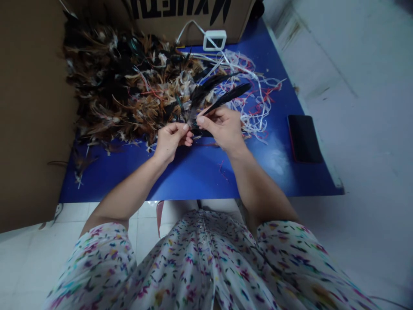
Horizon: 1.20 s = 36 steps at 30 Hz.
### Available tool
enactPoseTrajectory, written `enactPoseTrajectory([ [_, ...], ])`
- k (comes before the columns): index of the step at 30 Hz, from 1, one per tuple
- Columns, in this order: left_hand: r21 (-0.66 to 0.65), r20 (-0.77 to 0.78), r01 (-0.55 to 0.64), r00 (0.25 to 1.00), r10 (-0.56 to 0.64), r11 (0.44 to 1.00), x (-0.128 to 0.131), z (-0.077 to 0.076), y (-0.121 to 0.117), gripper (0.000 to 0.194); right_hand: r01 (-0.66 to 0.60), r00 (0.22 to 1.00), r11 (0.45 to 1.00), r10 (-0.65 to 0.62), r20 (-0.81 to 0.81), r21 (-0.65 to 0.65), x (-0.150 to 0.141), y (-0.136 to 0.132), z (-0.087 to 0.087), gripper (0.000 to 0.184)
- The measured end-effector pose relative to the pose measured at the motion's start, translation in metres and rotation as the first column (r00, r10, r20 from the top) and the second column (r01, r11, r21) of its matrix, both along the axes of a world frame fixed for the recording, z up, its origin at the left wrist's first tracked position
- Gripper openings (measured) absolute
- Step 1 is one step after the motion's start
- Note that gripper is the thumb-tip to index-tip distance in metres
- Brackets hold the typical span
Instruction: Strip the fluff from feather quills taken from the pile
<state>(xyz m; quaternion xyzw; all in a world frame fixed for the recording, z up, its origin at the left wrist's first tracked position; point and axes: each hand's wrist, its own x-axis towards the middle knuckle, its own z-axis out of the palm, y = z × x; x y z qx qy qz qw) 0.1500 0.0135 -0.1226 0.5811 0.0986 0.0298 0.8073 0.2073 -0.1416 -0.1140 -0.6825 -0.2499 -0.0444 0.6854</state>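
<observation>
On the blue table (pixel 129 172): brown-black feather heap (pixel 129 82), ten o'clock; stringy white strips (pixel 252 74), two; black rectangular phone (pixel 305 138), three.

A soft, ragged texture is shown by the feather pile (pixel 138 99). Beneath it, a smooth, faintly glossy tabletop (pixel 193 185) is seen; behind it, a matt cardboard box (pixel 164 28); to its right, sheen is shown by ribbon strands (pixel 241 68) (plastic, by the look).

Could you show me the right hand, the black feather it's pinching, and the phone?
Right hand (pixel 226 127), head view: back of the hand.
Black feather (pixel 231 94), head view: middle of its vane.
Phone (pixel 305 138), head view: middle of its dark face.
</observation>
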Motion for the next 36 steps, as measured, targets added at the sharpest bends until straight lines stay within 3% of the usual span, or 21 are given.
enactPoseTrajectory([
  [5, 0.038, 0.07, -0.002, 0.998, -0.001, 0.999, -0.001, -0.004, 0.001, 0.046, 0.019, 1.0, 0.999, -0.019, 0.001, -0.043, -0.002, 0.004, -0.003, 0.057],
  [10, 0.088, 0.067, -0.015, 0.998, 0.009, 0.996, -0.001, -0.005, 0.001, 0.044, 0.036, 0.999, 0.999, -0.037, -0.017, -0.014, 0.0, 0.005, -0.005, 0.058],
  [16, 0.121, 0.07, -0.023, 0.997, 0.015, 0.992, -0.002, -0.005, 0.001, 0.047, 0.024, 0.999, 0.997, -0.028, -0.041, -0.08, -0.002, 0.005, -0.005, 0.061],
  [21, 0.099, 0.089, -0.025, 0.996, 0.016, 0.995, -0.002, -0.005, 0.001, 0.05, 0.026, 0.994, 0.998, -0.032, -0.103, -0.056, 0.0, 0.006, -0.007, 0.06],
  [36, 0.164, 0.121, -0.022, 0.993, 0.002, 0.986, 0.0, -0.012, 0.001, 0.049, 0.029, 0.999, 0.992, -0.034, -0.037, -0.12, 0.002, 0.006, -0.009, 0.049],
])
